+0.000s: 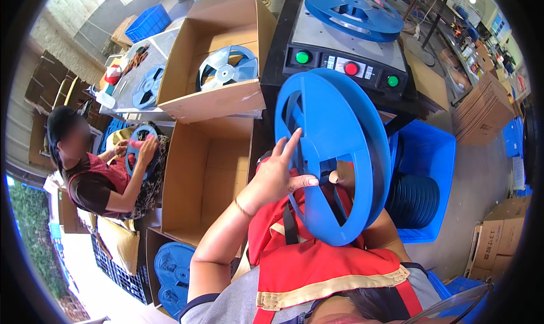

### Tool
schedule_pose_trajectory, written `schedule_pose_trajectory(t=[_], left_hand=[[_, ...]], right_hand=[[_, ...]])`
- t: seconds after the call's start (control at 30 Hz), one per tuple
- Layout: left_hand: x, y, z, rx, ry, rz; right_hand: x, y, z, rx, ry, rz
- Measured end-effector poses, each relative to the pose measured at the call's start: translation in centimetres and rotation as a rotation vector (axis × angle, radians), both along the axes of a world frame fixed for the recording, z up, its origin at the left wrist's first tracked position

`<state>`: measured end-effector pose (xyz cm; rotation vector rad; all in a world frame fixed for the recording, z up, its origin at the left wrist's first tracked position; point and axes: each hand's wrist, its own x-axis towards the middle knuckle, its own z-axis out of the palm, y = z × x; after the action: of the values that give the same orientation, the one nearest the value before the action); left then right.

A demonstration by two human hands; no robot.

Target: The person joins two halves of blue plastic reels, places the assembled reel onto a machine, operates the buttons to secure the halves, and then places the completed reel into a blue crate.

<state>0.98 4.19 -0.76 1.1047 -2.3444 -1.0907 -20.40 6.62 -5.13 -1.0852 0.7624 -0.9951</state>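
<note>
A large blue plastic reel [334, 143], two flanges on a hub with wedge-shaped cut-outs, stands tilted in front of my chest. My left hand [277, 174] grips its near flange, fingers on the edge of one cut-out and the thumb near the hub. Most of my right hand [335, 178] is hidden behind the reel; a fingertip shows through an opening by the hub, and the forearm comes up from the right. Beyond the reel is a black machine [345, 63] with green and red buttons. Another blue reel [354, 9] lies on its metal top.
Open cardboard boxes stand to the left, one [209, 109] holding a pale reel [226, 69]. A blue crate [425, 148] at the right contains stacked dark discs [416, 202]. A seated co-worker [107, 171] at far left handles a smaller blue reel [136, 148]. Flattened cartons [484, 111] lean at right.
</note>
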Motion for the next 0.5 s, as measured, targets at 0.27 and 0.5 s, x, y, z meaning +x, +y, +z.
schedule_pose_trajectory(t=[0.27,0.5], left_hand=[[0.8,-1.6,-1.7,0.749,0.655,-0.157],[-0.3,-0.7,0.2,0.744,0.79,-0.056]], right_hand=[[-0.1,-0.6,1.7,-0.003,0.027,0.104],[-0.5,-1.8,1.3,-0.123,0.028,0.044]])
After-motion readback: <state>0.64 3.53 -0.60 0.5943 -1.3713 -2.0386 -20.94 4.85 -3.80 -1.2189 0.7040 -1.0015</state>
